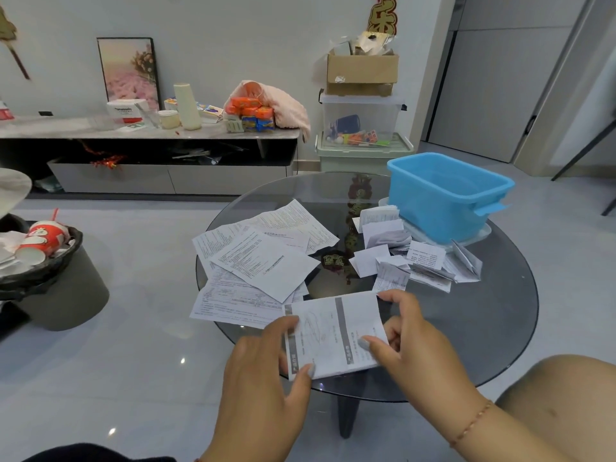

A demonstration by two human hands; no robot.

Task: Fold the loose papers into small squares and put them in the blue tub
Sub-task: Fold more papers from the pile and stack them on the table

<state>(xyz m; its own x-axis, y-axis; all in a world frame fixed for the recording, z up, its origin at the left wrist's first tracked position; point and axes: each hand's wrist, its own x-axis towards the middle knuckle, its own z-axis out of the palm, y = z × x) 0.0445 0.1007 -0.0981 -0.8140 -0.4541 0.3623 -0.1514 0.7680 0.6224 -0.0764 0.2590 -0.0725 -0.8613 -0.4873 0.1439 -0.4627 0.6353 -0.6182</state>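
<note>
Both hands hold a folded printed sheet (333, 335) at the near edge of a round glass worktop (483, 328). The left hand (266, 371) pinches its left edge, the right hand (410, 345) its right. Beyond the sheet lie loose papers (256, 265), folded squares (413, 258) and the blue tub (446, 195).

Folded squares (416, 258) crowd the blue tub's (446, 201) near side.

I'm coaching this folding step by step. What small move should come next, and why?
Probably fold the held sheet in half again: both hands, left hand and right hand, pinch it, and it looks larger than the folded squares beside the blue tub.
</note>
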